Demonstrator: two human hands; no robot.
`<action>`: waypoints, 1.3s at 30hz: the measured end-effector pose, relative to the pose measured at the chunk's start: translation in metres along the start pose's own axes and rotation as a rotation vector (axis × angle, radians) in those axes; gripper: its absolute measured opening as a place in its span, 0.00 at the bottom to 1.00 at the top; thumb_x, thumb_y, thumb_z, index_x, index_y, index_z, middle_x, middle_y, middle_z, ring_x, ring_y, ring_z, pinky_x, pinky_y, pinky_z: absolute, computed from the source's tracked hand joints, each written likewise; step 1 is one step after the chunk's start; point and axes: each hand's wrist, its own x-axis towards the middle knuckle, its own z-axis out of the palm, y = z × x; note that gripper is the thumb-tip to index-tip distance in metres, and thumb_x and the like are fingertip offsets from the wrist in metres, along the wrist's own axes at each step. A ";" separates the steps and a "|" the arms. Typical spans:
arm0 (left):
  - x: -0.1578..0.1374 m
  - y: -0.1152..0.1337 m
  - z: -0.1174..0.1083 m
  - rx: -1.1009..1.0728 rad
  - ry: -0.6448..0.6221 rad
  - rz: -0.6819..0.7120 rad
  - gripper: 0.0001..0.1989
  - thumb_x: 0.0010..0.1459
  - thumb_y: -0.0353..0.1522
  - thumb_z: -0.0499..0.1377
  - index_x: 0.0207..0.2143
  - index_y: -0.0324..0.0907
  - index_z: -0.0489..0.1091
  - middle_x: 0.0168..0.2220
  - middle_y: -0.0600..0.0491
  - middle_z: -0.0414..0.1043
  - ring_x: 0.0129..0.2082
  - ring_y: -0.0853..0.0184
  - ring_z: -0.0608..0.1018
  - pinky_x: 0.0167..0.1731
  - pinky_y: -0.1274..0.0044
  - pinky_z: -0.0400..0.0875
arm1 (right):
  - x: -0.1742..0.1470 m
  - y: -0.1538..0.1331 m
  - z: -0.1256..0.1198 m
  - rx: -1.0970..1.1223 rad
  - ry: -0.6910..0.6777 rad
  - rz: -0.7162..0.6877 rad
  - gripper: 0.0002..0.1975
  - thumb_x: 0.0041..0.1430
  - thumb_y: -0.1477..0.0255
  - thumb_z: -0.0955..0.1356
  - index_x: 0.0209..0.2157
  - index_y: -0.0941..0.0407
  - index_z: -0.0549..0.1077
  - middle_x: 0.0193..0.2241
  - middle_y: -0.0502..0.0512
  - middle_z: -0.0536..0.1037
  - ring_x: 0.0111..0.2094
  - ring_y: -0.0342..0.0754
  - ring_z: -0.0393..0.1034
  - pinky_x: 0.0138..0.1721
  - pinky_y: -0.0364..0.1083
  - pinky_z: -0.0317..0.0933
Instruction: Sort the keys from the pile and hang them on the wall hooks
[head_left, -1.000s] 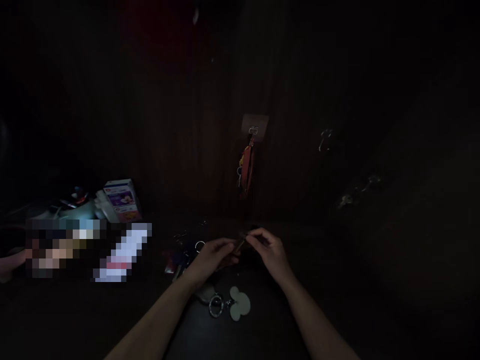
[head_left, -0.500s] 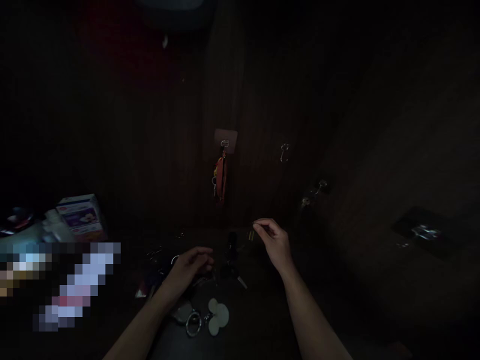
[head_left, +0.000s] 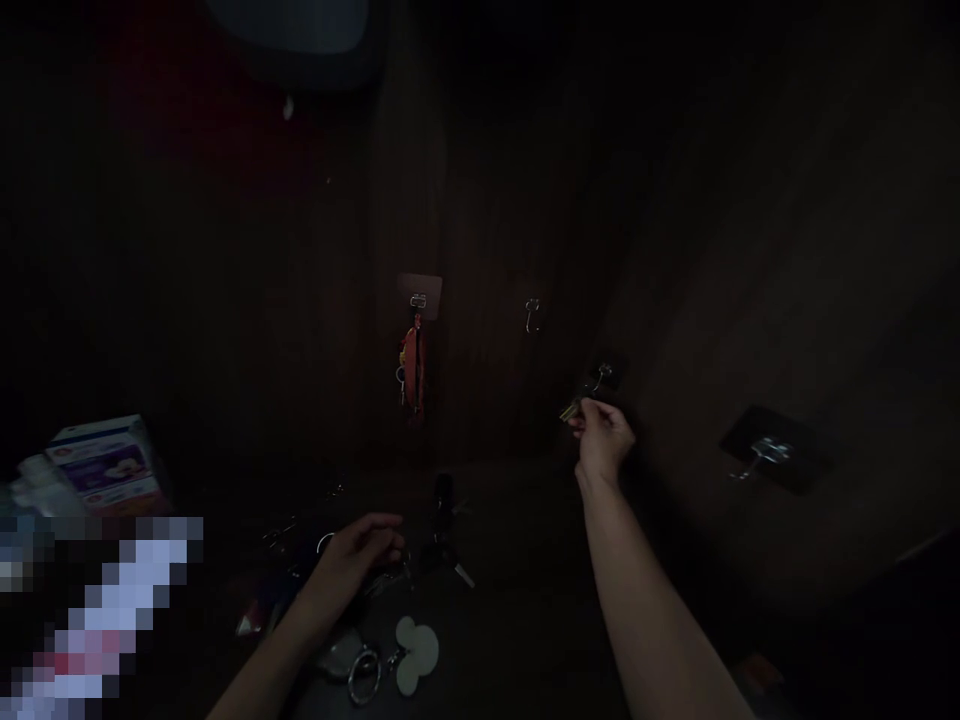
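My right hand (head_left: 606, 440) pinches small brass-coloured keys (head_left: 570, 410) just below a metal hook (head_left: 602, 374) on the dark wall. Whether the keys touch the hook is hard to make out. Lower left, my left hand (head_left: 367, 545) hovers over a pile of keys and rings, its fingers loosely bent and apart with nothing seen in them. Beside it lie a black key (head_left: 463, 574) with a metal blade and a pale three-lobed keychain (head_left: 417, 655). A metal ring (head_left: 364, 675) rests close to the keychain.
An orange-red key pouch (head_left: 414, 368) hangs from a hook on a pale adhesive plate (head_left: 421, 290). Another hook (head_left: 532, 316) is on the wall, and one more hook (head_left: 769, 450) is at the right. At the left stands a purple-and-white box (head_left: 109, 465). The scene is very dark.
My right hand has moved up and right with the keys, from above the table to the wall hook. My left hand stays over the pile. The view has shifted slightly right.
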 end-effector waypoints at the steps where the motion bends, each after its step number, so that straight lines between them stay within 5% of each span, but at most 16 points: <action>1: 0.000 -0.001 0.000 0.009 -0.009 0.003 0.17 0.49 0.41 0.58 0.39 0.41 0.72 0.33 0.51 0.76 0.34 0.63 0.78 0.40 0.73 0.70 | 0.005 -0.001 0.003 0.001 0.026 0.005 0.11 0.41 0.66 0.70 0.25 0.58 0.69 0.17 0.45 0.72 0.16 0.39 0.66 0.14 0.37 0.53; 15: 0.004 -0.007 -0.001 0.054 -0.125 0.037 0.16 0.51 0.41 0.55 0.39 0.41 0.71 0.33 0.51 0.76 0.35 0.64 0.76 0.40 0.73 0.68 | 0.022 0.008 0.026 -0.079 0.111 0.015 0.10 0.48 0.65 0.67 0.24 0.57 0.64 0.16 0.47 0.73 0.10 0.39 0.63 0.07 0.35 0.50; 29: 0.002 -0.006 0.001 0.069 -0.120 0.047 0.16 0.51 0.41 0.55 0.39 0.41 0.70 0.32 0.52 0.75 0.35 0.65 0.75 0.38 0.76 0.67 | 0.000 0.013 0.007 -0.018 0.036 0.067 0.10 0.46 0.66 0.67 0.28 0.56 0.63 0.15 0.42 0.70 0.09 0.38 0.61 0.08 0.35 0.50; 39: -0.004 0.002 0.002 0.088 -0.103 0.067 0.14 0.52 0.39 0.55 0.39 0.41 0.70 0.31 0.53 0.75 0.33 0.67 0.76 0.38 0.76 0.68 | -0.044 0.024 -0.012 -0.020 -0.143 0.120 0.14 0.45 0.63 0.68 0.31 0.56 0.65 0.18 0.44 0.73 0.10 0.38 0.62 0.11 0.36 0.53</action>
